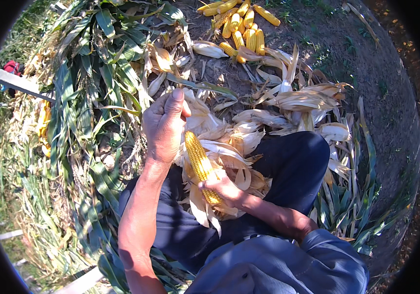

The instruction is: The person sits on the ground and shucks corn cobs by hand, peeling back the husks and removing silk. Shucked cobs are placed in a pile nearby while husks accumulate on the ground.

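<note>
A husked yellow ear of corn (197, 156) lies slanted above my lap, its tip up and to the left. Around its lower end my right hand (224, 188) is closed. Dry husk leaves (199, 207) hang below and around the ear. Up and left of the tip, my left hand (166, 123) is curled into a fist with the thumb on top; no object shows in it, though its palm side is hidden. Loose pale husks (246, 128) lie beyond the ear, between the left fist and my bent knee.
Husked ears (248, 24) lie piled on the soil at the top. Cut green corn stalks (85, 92) are heaped on the left, with more yellow ears (43, 121) past them. Other husks (305, 99) and leaves lie right of my knee. Pale bars (22, 83) cross the left edge.
</note>
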`<action>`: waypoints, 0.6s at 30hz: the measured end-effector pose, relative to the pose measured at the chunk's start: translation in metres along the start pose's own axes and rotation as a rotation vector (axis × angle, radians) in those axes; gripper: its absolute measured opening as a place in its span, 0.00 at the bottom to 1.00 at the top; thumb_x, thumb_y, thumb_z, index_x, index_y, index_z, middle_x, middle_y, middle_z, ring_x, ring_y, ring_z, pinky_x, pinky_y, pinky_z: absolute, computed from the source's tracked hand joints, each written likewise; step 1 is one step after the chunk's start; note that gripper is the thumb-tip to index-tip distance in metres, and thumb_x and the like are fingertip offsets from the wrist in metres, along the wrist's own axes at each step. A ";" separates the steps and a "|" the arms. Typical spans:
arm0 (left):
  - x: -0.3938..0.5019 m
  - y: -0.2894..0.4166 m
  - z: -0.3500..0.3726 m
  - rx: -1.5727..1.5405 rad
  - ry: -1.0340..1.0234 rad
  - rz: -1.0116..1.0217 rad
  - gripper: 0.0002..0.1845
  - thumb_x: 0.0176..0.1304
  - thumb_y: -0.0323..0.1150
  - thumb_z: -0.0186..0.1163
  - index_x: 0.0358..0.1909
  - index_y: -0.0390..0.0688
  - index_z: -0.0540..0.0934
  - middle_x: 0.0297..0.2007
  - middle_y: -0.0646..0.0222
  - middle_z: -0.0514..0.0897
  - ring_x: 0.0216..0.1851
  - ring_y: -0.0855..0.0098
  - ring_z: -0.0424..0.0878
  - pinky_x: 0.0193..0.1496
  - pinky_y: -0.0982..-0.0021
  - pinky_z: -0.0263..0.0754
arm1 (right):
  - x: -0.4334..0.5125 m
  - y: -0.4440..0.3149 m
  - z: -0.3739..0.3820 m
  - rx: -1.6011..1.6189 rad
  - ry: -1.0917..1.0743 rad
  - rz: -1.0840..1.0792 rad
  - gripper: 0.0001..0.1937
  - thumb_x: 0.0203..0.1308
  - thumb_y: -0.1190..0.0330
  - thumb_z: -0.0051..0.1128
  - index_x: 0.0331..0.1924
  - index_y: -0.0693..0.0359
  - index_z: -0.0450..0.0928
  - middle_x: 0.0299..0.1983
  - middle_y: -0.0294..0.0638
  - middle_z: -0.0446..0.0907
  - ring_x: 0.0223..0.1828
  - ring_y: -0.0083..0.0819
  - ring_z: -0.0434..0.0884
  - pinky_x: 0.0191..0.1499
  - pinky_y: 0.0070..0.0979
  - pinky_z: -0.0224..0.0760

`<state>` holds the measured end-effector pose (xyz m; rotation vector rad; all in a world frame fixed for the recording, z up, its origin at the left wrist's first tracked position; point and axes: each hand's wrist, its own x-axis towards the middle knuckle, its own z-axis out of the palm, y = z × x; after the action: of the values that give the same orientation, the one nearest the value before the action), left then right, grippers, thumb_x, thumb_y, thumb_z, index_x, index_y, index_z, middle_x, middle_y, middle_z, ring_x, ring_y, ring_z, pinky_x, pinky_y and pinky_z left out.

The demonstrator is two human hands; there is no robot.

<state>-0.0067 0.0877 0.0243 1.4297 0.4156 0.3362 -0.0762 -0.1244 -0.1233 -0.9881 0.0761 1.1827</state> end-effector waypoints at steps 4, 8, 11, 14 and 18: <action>-0.016 -0.005 0.018 0.378 -0.174 0.177 0.25 0.79 0.48 0.63 0.29 0.37 0.82 0.19 0.67 0.78 0.23 0.80 0.73 0.29 0.68 0.70 | 0.026 -0.008 -0.009 0.118 0.270 0.105 0.17 0.69 0.65 0.66 0.54 0.62 0.74 0.36 0.39 0.82 0.32 0.30 0.85 0.31 0.31 0.82; -0.027 -0.013 0.037 0.494 -0.369 0.248 0.27 0.81 0.49 0.61 0.28 0.35 0.79 0.19 0.60 0.74 0.22 0.72 0.65 0.27 0.62 0.68 | 0.078 -0.088 -0.034 0.296 0.177 -0.072 0.18 0.73 0.60 0.62 0.56 0.66 0.80 0.48 0.43 0.87 0.40 0.32 0.88 0.40 0.36 0.84; -0.036 -0.017 0.041 0.567 -0.536 0.247 0.25 0.80 0.47 0.61 0.29 0.35 0.78 0.18 0.56 0.74 0.20 0.62 0.69 0.27 0.59 0.70 | 0.146 -0.216 -0.062 0.421 0.123 -0.302 0.12 0.70 0.66 0.67 0.49 0.62 0.78 0.39 0.43 0.82 0.37 0.35 0.85 0.37 0.36 0.87; -0.043 -0.026 0.041 0.660 -0.571 0.358 0.22 0.77 0.43 0.63 0.28 0.36 0.79 0.20 0.53 0.80 0.23 0.51 0.82 0.29 0.55 0.76 | 0.182 -0.307 -0.081 0.240 0.454 -0.573 0.25 0.69 0.60 0.72 0.59 0.67 0.74 0.51 0.47 0.82 0.51 0.40 0.86 0.54 0.38 0.87; -0.051 -0.046 0.040 0.924 -0.651 0.600 0.15 0.69 0.36 0.66 0.27 0.38 0.80 0.23 0.55 0.84 0.27 0.51 0.87 0.30 0.55 0.80 | 0.186 -0.292 -0.100 -0.052 0.302 -0.404 0.22 0.74 0.62 0.66 0.61 0.68 0.74 0.55 0.52 0.85 0.51 0.39 0.89 0.52 0.38 0.89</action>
<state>-0.0346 0.0237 -0.0137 2.4502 -0.4849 0.1229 0.2780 -0.0639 -0.1048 -1.1593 0.0813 0.6648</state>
